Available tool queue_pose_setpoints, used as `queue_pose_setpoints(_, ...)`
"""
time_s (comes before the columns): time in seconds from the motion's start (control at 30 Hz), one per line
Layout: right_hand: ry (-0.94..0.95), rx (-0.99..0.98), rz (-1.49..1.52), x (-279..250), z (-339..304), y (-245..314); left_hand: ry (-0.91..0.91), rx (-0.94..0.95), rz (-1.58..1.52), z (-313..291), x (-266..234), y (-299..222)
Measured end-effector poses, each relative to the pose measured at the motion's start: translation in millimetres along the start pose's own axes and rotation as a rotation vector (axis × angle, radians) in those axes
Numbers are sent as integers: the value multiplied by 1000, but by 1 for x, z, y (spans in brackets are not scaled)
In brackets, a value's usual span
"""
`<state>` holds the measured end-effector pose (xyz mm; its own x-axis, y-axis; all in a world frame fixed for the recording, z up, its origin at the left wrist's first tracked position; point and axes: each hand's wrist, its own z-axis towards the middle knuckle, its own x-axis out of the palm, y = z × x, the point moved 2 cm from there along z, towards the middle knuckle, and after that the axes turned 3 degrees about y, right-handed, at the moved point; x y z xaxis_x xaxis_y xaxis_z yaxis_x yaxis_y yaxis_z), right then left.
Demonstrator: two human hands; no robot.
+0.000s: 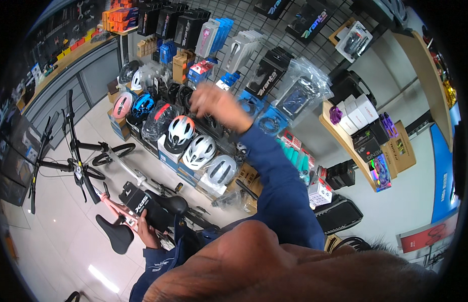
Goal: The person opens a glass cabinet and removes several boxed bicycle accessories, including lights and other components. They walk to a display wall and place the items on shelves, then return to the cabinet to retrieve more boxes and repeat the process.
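My left hand (146,232) grips a flat black package (143,205) with white lettering and a hang-hole tab, low on the left above the bikes. My right hand (219,105) is raised with the arm stretched forward, in front of the grid wall display. Motion smears its fingers, so whether they hold anything does not show. Close by it are boxed goods (200,71) in red and blue and the black packages (266,73). Bike helmets (199,151) in white, orange, blue and pink stand in rows below that hand.
Two bicycles stand on the tiled floor at left, a black saddle (115,234) near my left hand. A wooden shelf (347,143) with small boxes juts out at right. A grey workbench (68,63) runs along the far left.
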<state>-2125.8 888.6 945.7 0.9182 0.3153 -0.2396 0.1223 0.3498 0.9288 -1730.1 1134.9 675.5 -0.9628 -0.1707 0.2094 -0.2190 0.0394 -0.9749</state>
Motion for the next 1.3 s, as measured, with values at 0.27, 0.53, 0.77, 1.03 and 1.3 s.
queue_pose_setpoints(0.27, 290, 446, 348, 281, -263, -129, 207, -130, -321, -84, 36, 3)
queue_pose_setpoints(0.53, -165, 348, 237, 298, -390, -86, 181, -210, -352, -201, 29, -9)
queue_pose_setpoints(0.77, -370, 278, 139, 284, -404, -58, 94, -288, -344, -233, -19, -16)
queue_pose_setpoints(1.03, -360, 220, 116, 371, -373, -35, 27, -390, -351, -265, -127, -20)
queue_pose_setpoints(1.3, -271, 250, 328, 566, -302, 0, -101, -362, -302, -282, -323, -67)
